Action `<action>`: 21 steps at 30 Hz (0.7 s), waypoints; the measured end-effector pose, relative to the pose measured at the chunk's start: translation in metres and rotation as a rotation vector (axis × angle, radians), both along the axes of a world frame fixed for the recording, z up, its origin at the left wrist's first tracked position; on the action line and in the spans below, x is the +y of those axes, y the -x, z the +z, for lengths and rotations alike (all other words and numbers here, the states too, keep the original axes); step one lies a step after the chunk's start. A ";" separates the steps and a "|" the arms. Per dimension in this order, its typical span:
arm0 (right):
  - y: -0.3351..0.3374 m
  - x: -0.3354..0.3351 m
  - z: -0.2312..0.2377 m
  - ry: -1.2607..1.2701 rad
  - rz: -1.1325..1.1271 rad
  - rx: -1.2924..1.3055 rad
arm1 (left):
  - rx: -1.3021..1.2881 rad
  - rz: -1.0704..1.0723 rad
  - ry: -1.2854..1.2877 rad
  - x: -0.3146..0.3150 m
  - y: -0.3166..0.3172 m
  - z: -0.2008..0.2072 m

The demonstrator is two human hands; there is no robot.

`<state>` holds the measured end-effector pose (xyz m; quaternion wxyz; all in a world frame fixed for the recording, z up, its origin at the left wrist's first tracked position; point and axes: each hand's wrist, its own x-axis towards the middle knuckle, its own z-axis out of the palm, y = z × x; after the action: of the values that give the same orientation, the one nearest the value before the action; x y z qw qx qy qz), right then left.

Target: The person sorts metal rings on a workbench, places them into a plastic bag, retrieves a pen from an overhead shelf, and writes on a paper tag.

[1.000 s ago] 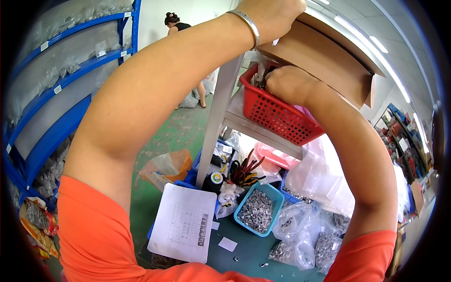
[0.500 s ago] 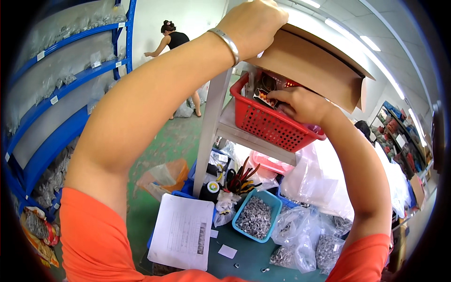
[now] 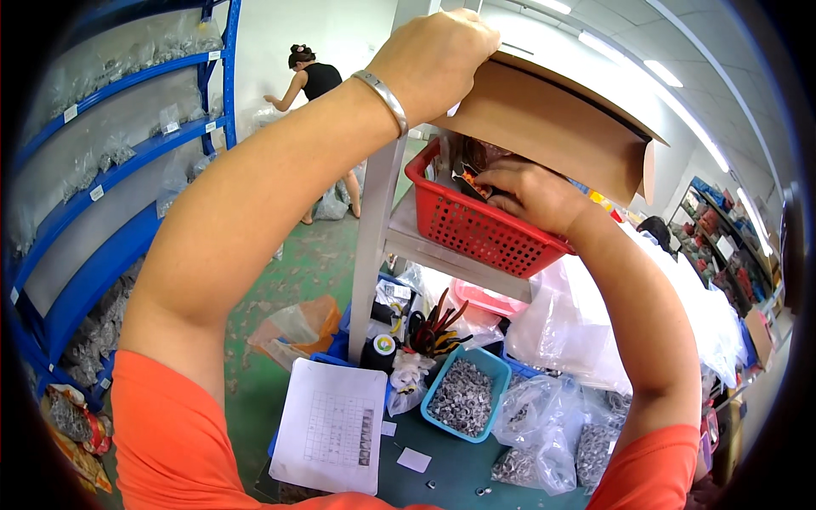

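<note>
My left hand (image 3: 446, 59) is raised high, its fingers closed over the upper left edge of a brown cardboard box (image 3: 548, 119). The box is tilted up above a red perforated plastic basket (image 3: 480, 229) on a grey metal shelf (image 3: 455, 262). Reaching under the box, my right hand (image 3: 531, 191) is inside the basket with its fingers bent together. At its fingertips is a small dark-edged packet or box with orange-red pieces (image 3: 470, 183). What the fingers grip is partly hidden by the hand. Clear plastic and other contents lie behind it.
Below, a green table (image 3: 399, 446) bears a blue bin of small metal parts (image 3: 463, 395), plastic bags of parts (image 3: 540, 442), a printed sheet (image 3: 330, 425) and red-handled tools (image 3: 438, 327). Blue shelving (image 3: 144, 153) stands left; another person (image 3: 321, 81) bends beyond it.
The basket, box and both hands appear slightly lower and further left in the view. My right fingers still rest at the packet; my left hand keeps hold of the box.
</note>
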<state>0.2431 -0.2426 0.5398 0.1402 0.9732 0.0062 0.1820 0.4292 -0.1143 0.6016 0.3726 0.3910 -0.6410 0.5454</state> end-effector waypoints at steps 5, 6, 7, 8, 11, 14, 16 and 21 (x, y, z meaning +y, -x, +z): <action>-0.001 0.001 0.000 0.178 0.015 0.088 | 0.039 0.014 -0.027 -0.001 0.001 -0.002; -0.002 0.003 0.001 0.176 0.014 0.089 | 0.040 0.013 -0.029 0.000 0.001 -0.002; -0.003 0.007 0.003 0.211 -0.003 0.128 | 0.028 0.010 -0.020 0.000 0.000 -0.001; -0.004 0.010 0.005 0.246 -0.018 0.165 | 0.016 0.010 -0.011 0.001 0.000 0.000; -0.005 0.012 0.008 0.280 0.027 0.192 | 0.019 -0.006 -0.007 0.003 0.000 0.000; -0.007 0.007 0.009 0.369 0.173 0.198 | -0.008 -0.009 0.006 0.005 0.000 0.000; -0.008 0.006 0.013 0.368 0.227 0.226 | -0.027 0.014 0.001 0.006 -0.001 0.001; -0.020 0.003 0.015 0.571 0.318 0.347 | -0.030 -0.016 -0.028 0.016 0.002 0.002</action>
<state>0.2629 -0.2400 0.5544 0.3730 0.8981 0.2317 0.0247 0.4272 -0.0987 0.6039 0.3619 0.3828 -0.6572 0.5391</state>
